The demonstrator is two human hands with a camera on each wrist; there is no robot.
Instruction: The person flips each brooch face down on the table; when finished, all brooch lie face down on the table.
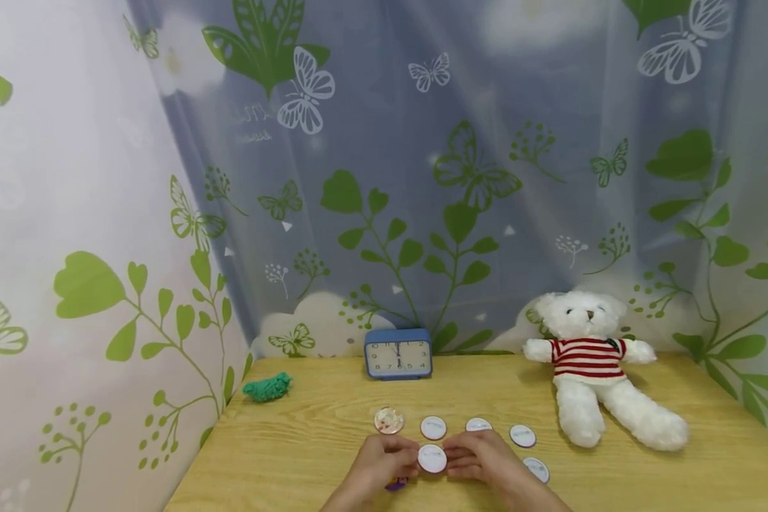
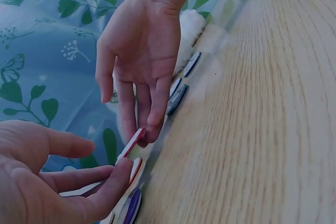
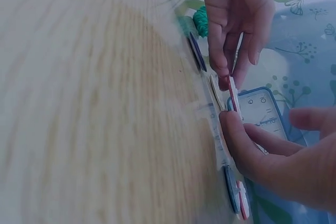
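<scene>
A round button badge [image 1: 432,459], its white pin-backed side toward the head camera, is held above the table between both hands. My left hand [image 1: 380,462] pinches its left edge with thumb and fingers. On the opposite edge, my right hand [image 1: 483,459] has a like pinch. Seen edge-on in the left wrist view, the badge [image 2: 131,144] shows a red rim. In the right wrist view the same badge [image 3: 233,95] stands nearly upright between the fingertips. A purple badge [image 1: 397,484] lies partly hidden beside the left hand.
Several white-backed badges, one being a badge [image 1: 433,427] behind the hands, lie on the wooden table [image 1: 294,455]. A patterned badge [image 1: 389,420] lies left of them. Farther back are a blue clock [image 1: 399,354], a green bundle [image 1: 267,387] and a white teddy bear [image 1: 589,363].
</scene>
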